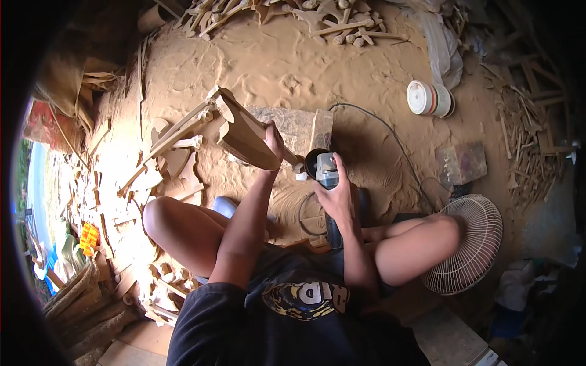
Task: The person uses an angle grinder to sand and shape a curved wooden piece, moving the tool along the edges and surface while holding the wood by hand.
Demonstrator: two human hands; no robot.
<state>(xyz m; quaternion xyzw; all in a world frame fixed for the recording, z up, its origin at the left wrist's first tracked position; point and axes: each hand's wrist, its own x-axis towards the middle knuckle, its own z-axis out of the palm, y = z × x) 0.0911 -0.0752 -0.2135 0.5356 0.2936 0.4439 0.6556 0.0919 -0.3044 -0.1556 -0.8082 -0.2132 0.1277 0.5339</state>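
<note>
My left hand [274,144] is closed on the right-hand edge of a carved wooden piece [244,134], pale, with a broad curved panel. Long thin wooden bars [174,135] show at its far left; whether they are joined to it I cannot tell. My right hand [339,196] is wrapped round an angle grinder [328,171] with a dark round guard at its far end. The grinder is just right of the wooden piece, apart from the panel. Both are above a low worn wooden block [293,125] on the ground.
Sawdust covers the ground. Scrap wood [174,161] lies at left, and a heap of wooden parts [342,21] at the far side. A black cord [397,134] curves to the right. A white tub [427,99], a small block [462,163] and a fan [473,247] stand at right.
</note>
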